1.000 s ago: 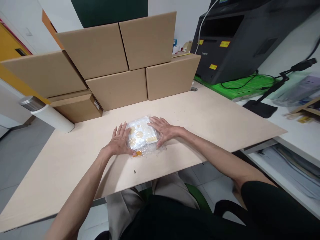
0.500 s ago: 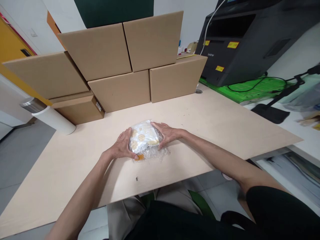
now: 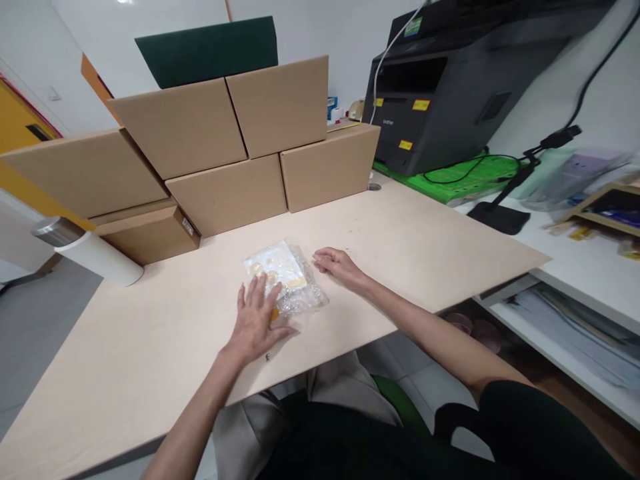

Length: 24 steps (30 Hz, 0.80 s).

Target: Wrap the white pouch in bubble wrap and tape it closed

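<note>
A flat white packet with pale yellow round spots (image 3: 286, 261), wrapped in clear crinkled plastic (image 3: 303, 300), lies on the table in front of me. My left hand (image 3: 256, 321) is spread open, its fingertips over the packet's near left edge, where a bit of orange shows beneath. Whether the palm presses down I cannot tell. Just right of the wrap, my right hand (image 3: 336, 264) is curled with its fingers together; I see nothing in it. It is apart from the white packet, close to the edge of the plastic.
Stacked cardboard boxes (image 3: 227, 193) line the back of the wooden table (image 3: 165, 347), with a dark green box (image 3: 213, 53) on top. A white bottle with a metal cap (image 3: 103, 257) stands at the left. A dark printer (image 3: 420, 100) and a black stand (image 3: 500, 217) are at the right.
Both hands gripped the packet's sides before. My left hand has slid nearer to me and spread out; my right hand has let go and curled its fingers. The view has shifted.
</note>
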Available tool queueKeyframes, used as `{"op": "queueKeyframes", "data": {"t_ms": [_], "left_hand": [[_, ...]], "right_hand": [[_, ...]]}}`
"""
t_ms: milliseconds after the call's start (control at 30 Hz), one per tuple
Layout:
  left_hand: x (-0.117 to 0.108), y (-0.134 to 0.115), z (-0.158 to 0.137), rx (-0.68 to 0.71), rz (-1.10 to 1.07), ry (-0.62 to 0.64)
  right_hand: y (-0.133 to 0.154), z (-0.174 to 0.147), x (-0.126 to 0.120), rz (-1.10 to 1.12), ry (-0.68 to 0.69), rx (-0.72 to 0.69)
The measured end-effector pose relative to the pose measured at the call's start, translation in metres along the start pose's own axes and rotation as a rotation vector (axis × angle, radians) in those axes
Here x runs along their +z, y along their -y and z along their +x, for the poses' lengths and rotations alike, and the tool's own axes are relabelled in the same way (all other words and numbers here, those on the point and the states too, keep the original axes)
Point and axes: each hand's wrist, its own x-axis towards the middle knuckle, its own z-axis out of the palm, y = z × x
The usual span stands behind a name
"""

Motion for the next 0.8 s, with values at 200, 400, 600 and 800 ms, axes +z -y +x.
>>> {"op": "queueKeyframes", "data": {"t_ms": [200,400,600,800], "left_hand": [[0.020,-0.035,0.021,0.058,-0.018,-0.114],[0.009,-0.035,0.025,0.051,-0.335,-0.448],[-0.023,-0.025,0.018,-0.460,-0.835,-1.031],[-0.026,0.014,-0.002,-0.707,-1.192,-1.339]], "right_hand": [[-0.002,0.006,0.021,-0.008,0.044,-0.004],[0.003,0.005,0.027,-0.289,0.017,-0.043],[0.010,-0.004,0.032,-0.435,-0.040,-0.054],[0.003,-0.007,0.034,-0.291,-0.008,-0.077]]}}
